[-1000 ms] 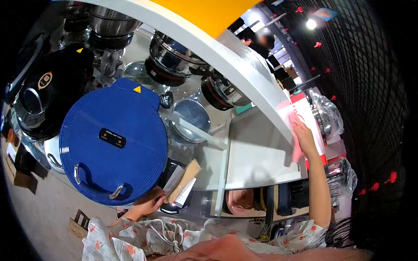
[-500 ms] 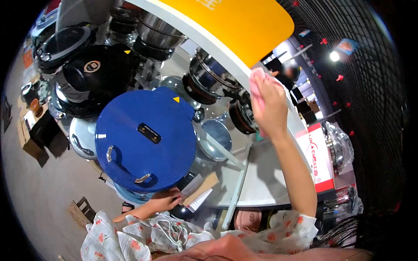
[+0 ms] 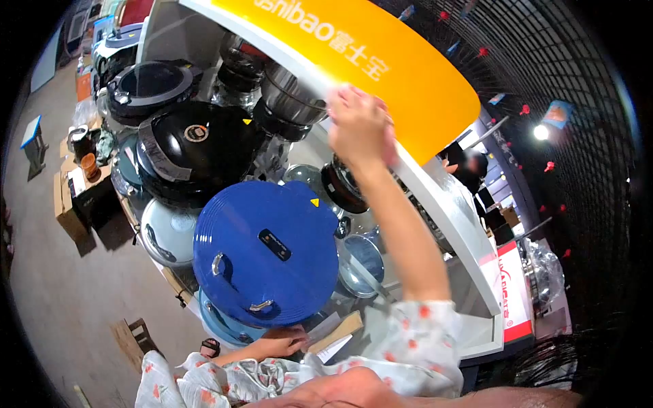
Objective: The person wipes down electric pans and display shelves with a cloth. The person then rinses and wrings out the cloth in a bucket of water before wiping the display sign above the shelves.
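In the head view, the pink cloth (image 3: 390, 144) lies under the right hand (image 3: 360, 129), at the display stand's curved white rim (image 3: 449, 200), beside the lower edge of the yellow panel (image 3: 422, 102). That hand is blurred, but its fingers look closed together on the cloth. It should be light, limp and hard to damage, best gripped by a bunched fold at its middle; the rim looks hard and smooth, so cloth would slide easily there. The left hand (image 3: 286, 340) is near the blue lid's (image 3: 262, 272) lower edge, by a tan card (image 3: 339, 332); whether it grips anything I cannot tell. Around the stand are grey floor (image 3: 61, 299), a dark mesh wall (image 3: 571, 88) and a bright lamp (image 3: 541, 132).
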A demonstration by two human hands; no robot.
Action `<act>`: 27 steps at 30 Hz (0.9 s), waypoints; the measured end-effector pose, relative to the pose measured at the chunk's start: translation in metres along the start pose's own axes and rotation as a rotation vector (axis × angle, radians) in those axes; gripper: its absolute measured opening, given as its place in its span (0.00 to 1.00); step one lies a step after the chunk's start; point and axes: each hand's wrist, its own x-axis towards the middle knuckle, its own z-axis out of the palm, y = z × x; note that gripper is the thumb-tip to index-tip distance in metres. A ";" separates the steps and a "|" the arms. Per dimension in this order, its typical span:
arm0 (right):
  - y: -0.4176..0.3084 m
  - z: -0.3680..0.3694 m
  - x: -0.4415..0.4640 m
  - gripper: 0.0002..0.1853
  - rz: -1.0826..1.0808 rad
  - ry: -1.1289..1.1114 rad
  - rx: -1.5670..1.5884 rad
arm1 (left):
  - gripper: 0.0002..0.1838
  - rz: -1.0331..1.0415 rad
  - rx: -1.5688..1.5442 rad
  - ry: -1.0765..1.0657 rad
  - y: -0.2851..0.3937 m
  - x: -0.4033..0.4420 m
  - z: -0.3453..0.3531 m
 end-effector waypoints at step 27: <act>0.089 -0.174 -0.211 0.22 0.280 0.093 -0.245 | 0.13 -0.190 -0.078 -0.233 0.002 0.002 -0.007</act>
